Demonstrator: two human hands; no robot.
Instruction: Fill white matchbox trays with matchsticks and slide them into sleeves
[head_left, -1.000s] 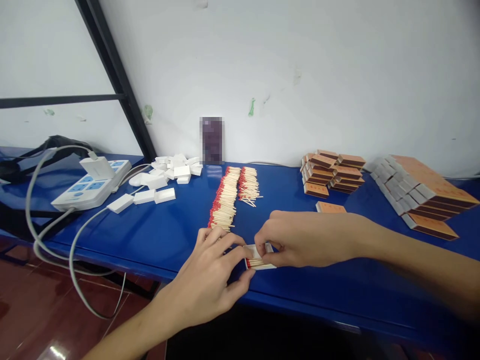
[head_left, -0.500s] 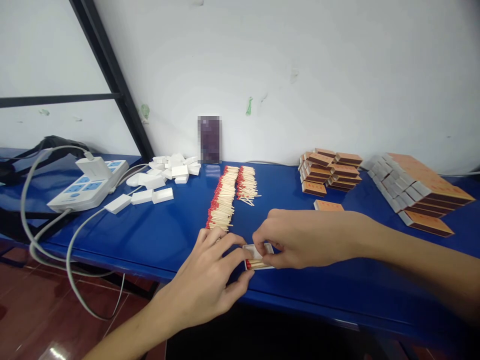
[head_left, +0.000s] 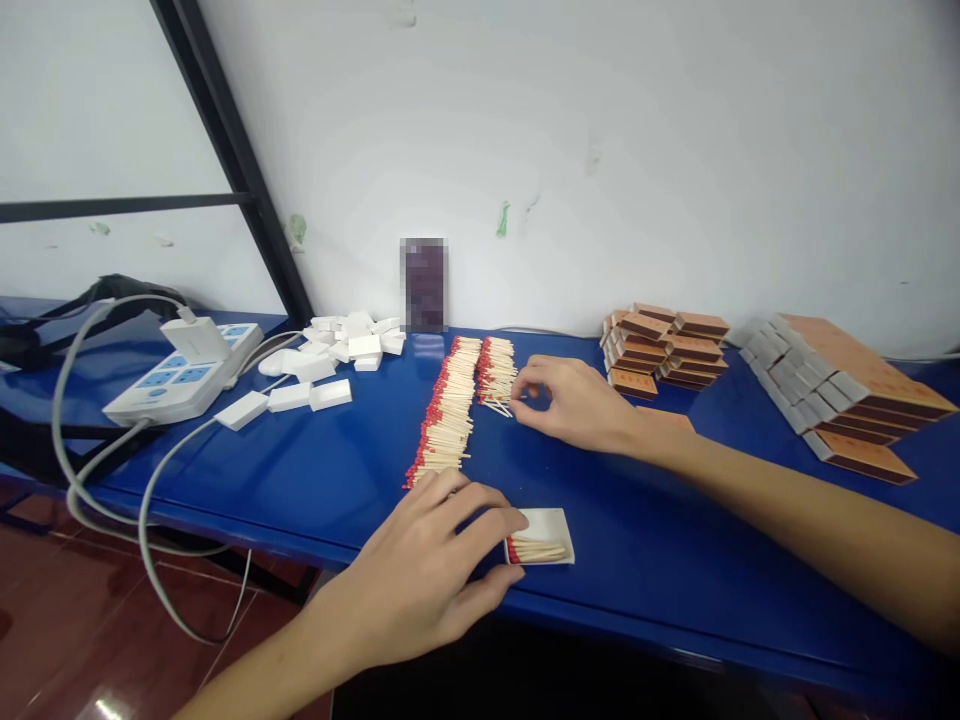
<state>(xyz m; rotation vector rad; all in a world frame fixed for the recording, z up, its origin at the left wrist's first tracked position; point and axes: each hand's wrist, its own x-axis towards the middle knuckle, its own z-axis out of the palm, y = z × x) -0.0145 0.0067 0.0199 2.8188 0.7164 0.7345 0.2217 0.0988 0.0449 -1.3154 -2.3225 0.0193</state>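
My left hand [head_left: 442, 560] grips the left end of a small white matchbox tray [head_left: 556, 527] near the table's front edge, thumb on the near side and fingers on the far side. Inside the tray a layer of red-tipped matches [head_left: 538, 551] lies along the near wall. My right hand [head_left: 570, 400] reaches to the shorter pile of matches [head_left: 496, 365], with thumb and forefinger curved and a gap between them. Its fingertips are at the near right edge of that pile. To the left runs a longer row of matches [head_left: 448, 410], heads pointing left.
Several white empty trays [head_left: 352, 340] lie at the back left, beside a power strip [head_left: 172, 385] with cables. Orange matchbox sleeves [head_left: 660, 345] are stacked at the back right, with a larger stack [head_left: 847, 375] further right. A dark pixelated object [head_left: 424, 285] leans on the wall.
My right hand has moved from the tray up to the shorter match pile. My left hand stays on the tray, which now shows more fully. The view has shifted slightly.
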